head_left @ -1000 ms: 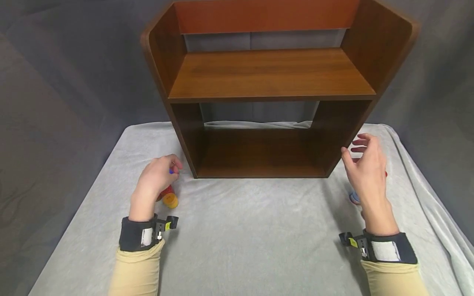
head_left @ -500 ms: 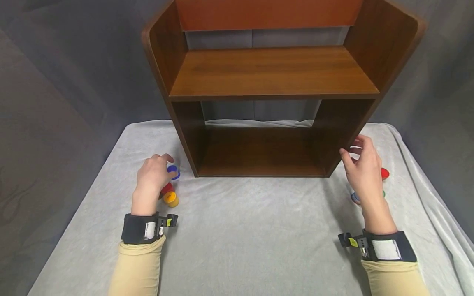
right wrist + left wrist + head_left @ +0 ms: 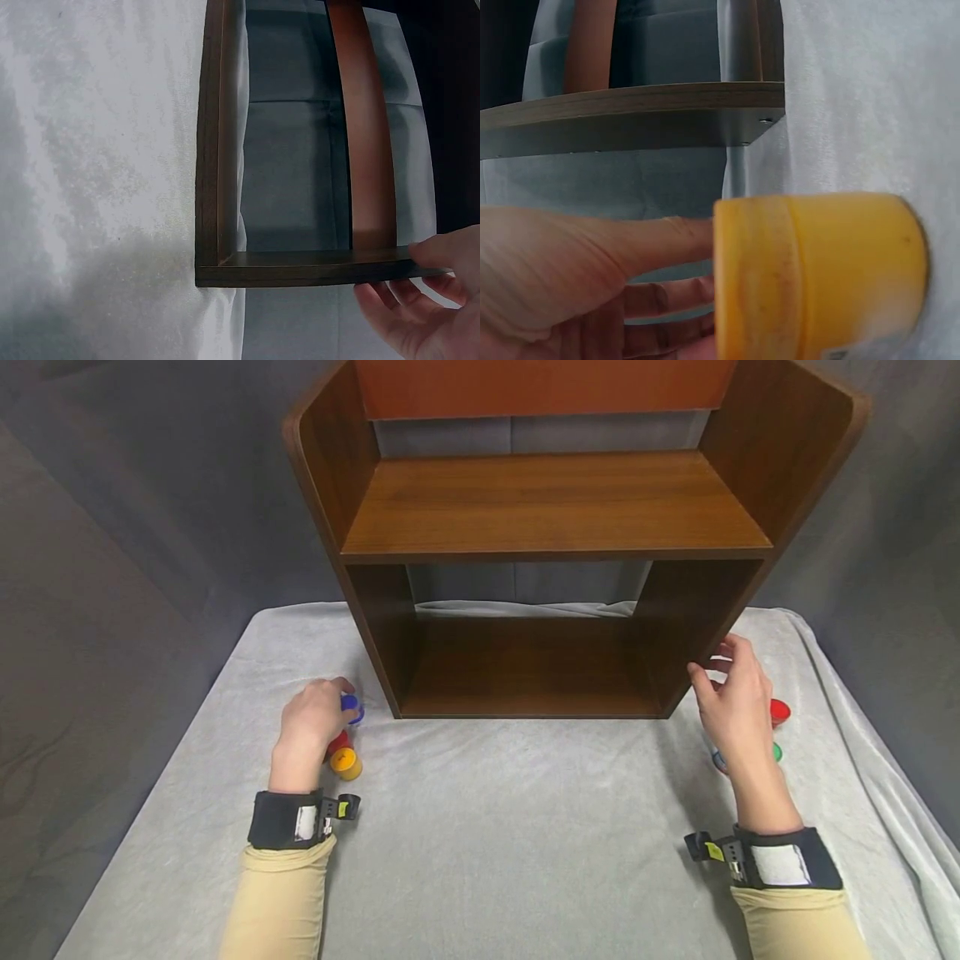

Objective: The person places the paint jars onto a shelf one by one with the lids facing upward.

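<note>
My left hand is at a small blue container on the cloth, left of a wooden bookshelf. Its thumb and index finger curl about that container, which the left wrist view does not show. A yellow jar stands just in front, beside a red one partly covered by the hand. On the other side, my right hand grips the bookshelf's right side panel near its front edge. In the right wrist view, the thumb lies on one face of the panel and the fingers on the other.
Red, green and light-blue round items lie by the right hand, partly hidden. Grey-white cloth covers the table. Dark grey curtains hang behind and at both sides.
The left hand uncurled a little over the blue container, baring it, then drew closer about it. My right hand moved slightly left onto the side panel, exposing more of the red and green items.
</note>
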`<action>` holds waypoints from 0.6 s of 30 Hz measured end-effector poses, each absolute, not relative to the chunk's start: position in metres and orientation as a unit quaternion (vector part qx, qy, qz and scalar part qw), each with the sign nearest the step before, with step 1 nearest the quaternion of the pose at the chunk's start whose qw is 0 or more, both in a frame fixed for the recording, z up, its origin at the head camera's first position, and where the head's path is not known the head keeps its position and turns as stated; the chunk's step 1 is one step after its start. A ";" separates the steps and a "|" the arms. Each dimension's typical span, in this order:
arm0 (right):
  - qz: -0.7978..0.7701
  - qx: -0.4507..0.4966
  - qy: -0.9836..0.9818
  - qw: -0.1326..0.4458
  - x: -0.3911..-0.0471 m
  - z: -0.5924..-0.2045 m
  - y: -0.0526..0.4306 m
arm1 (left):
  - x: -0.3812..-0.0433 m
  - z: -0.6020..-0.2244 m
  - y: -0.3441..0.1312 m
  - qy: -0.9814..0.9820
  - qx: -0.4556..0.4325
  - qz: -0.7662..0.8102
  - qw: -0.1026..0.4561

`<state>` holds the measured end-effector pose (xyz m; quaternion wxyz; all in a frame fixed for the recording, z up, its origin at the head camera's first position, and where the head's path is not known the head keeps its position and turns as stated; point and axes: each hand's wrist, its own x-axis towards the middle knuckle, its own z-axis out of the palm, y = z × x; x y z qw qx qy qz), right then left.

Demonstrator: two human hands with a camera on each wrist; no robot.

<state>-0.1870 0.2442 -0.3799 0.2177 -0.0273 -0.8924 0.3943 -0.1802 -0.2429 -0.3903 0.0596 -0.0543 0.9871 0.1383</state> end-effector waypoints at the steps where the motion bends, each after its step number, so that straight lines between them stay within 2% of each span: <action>1: 0.394 -0.028 -0.892 0.219 -0.187 -0.380 0.244 | -0.180 -0.391 -0.243 0.987 -0.054 0.140 0.058; 9: 0.396 -0.028 -0.892 0.215 -0.186 -0.380 0.244 | -0.183 -0.394 -0.243 0.983 -0.029 0.173 0.048; 18: 0.394 -0.031 -0.894 0.209 -0.186 -0.380 0.245 | -0.184 -0.393 -0.241 0.981 0.009 0.184 0.060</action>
